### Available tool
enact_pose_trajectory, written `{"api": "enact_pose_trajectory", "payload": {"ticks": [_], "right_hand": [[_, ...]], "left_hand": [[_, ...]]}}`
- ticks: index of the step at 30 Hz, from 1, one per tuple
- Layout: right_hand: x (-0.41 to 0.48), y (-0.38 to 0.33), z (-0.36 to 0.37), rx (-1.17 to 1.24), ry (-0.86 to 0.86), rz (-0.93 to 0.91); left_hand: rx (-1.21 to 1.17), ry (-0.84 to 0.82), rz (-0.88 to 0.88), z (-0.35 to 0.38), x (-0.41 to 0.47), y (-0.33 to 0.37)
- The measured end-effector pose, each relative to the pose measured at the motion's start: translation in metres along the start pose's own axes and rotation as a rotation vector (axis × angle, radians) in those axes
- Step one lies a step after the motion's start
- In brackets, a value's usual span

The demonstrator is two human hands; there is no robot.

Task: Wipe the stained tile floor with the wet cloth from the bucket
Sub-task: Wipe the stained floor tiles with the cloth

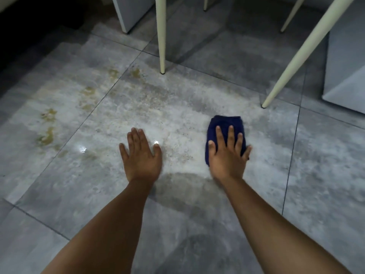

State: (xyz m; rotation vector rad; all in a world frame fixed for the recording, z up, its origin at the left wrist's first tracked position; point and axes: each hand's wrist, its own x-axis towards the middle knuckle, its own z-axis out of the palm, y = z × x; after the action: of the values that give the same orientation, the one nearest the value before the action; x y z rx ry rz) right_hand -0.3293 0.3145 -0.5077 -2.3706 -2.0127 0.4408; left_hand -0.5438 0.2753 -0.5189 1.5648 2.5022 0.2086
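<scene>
A folded dark blue cloth (227, 125) lies on the grey tile floor (177, 194). My right hand (227, 155) presses flat on the cloth with straight, spread fingers. To the left, my left hand (141, 155) rests flat on the bare wet tile, fingers straight. Yellow-brown stains (47, 135) dot the floor at the left, with more stains (136, 73) farther back. A pale smeared film covers the tiles between the hands. No bucket is in view.
Two cream chair legs stand close behind the cloth: an upright leg (162, 46) and a slanted leg (296, 62). Thinner legs show at the top right. Pale grey furniture panels (345, 76) stand at the right and top left.
</scene>
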Motion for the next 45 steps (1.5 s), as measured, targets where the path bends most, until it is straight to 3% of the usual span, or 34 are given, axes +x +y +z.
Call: {"api": "enact_pose_trajectory", "payload": {"ticks": [6,10,15,21,24,28,31,36,42,45], "right_hand": [[-0.078,0.039,0.021,0.087,0.063,0.243],[-0.096,0.009,0.022,0.074,0.045,0.151],[-0.032,0.029,-0.002,-0.017,0.017,0.025],[-0.089,0.025,0.021,0.087,0.089,0.273],[-0.102,-0.006,0.027,0.057,0.076,0.125],[-0.048,0.003,0.009,-0.021,0.024,-0.008],[-0.030,0.018,0.004,0.000,0.047,0.024],[-0.103,0.018,0.027,0.069,0.084,0.175],[-0.100,-0.036,0.023,0.043,0.089,-0.084],[-0.056,-0.019,0.013,-0.027,0.035,-0.064]], "left_hand": [[0.035,-0.017,0.022,0.001,-0.008,-0.015],[0.019,-0.008,0.027,-0.002,-0.008,-0.011],[-0.017,-0.005,0.040,0.000,-0.010,0.004],[0.029,0.013,0.040,-0.003,-0.008,-0.016],[0.017,0.021,0.028,-0.002,-0.011,-0.015],[-0.013,-0.001,0.041,-0.001,-0.013,0.003],[-0.002,0.010,0.041,-0.005,-0.005,-0.002],[0.020,0.005,0.045,0.000,-0.011,-0.012],[0.008,0.017,0.028,0.001,-0.010,-0.006],[-0.014,-0.001,0.032,0.002,-0.009,0.001]]}}
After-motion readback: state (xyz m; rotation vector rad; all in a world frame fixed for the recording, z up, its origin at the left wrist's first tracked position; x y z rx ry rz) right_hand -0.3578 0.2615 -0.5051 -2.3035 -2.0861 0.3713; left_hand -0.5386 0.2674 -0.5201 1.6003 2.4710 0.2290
